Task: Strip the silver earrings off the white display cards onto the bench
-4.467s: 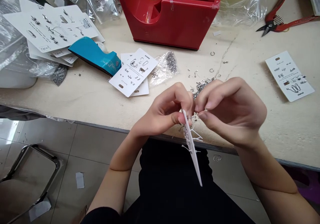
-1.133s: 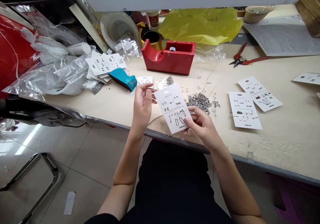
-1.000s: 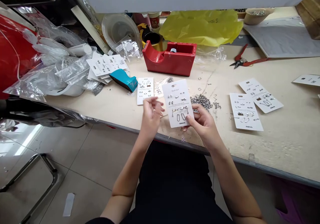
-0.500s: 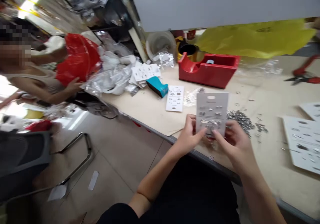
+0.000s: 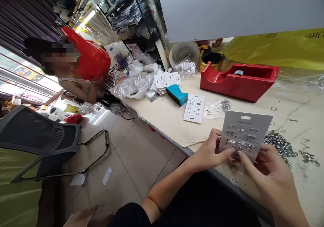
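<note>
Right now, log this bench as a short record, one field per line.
Left hand: left hand grips white jewellery card
Right hand: right hand grips the same card
Right of card: pile of small metal pieces
Also on bench: red tape dispenser, teal tool, flat card
Background: person with red bag

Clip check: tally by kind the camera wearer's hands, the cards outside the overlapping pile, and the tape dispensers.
Hands: 2 (left hand, right hand)
Cards: 2 (held card, flat card)
Tape dispensers: 2 (red dispenser, teal dispenser)
Total: 6
The card pile is left out; overlap hides its count.
</note>
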Motion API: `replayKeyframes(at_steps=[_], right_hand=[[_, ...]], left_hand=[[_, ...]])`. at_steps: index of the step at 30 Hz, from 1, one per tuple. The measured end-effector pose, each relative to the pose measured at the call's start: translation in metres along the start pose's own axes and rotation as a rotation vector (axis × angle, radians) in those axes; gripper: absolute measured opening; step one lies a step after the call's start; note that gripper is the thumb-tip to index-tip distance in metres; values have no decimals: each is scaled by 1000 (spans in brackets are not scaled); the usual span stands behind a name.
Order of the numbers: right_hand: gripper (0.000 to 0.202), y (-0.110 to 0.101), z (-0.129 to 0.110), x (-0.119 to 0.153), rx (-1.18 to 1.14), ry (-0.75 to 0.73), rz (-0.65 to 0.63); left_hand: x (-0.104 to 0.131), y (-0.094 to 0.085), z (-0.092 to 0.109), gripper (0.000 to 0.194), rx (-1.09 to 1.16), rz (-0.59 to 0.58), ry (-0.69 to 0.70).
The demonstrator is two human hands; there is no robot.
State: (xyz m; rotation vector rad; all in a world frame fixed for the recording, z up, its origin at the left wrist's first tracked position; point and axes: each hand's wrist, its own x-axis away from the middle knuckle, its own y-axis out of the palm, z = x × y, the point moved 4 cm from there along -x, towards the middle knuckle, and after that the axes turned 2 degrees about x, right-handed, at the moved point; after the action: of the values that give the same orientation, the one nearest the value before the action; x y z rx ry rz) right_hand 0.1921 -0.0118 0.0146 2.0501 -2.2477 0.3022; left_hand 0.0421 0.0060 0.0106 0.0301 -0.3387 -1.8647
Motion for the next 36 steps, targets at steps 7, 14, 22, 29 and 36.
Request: replayKeyframes(at_steps=[7,14,22,29,36], right_hand=[[38,5,-14,8,16,55,55],[41,8,-19,12,25,117,60],[41,6,-17,13,34,96,71],[38,3,-13,14,157,30,144],[37,1,-12,13,301,-17,187]], left_hand=[[3,-1,4,38,-125,11,-13],[4,-3,-1,41,-152,12,-31],[4,0,5,37,-192,-4,-4],[4,-2,-5,42,-287,40,57],[4,-2,-5,39,-334,60,80]])
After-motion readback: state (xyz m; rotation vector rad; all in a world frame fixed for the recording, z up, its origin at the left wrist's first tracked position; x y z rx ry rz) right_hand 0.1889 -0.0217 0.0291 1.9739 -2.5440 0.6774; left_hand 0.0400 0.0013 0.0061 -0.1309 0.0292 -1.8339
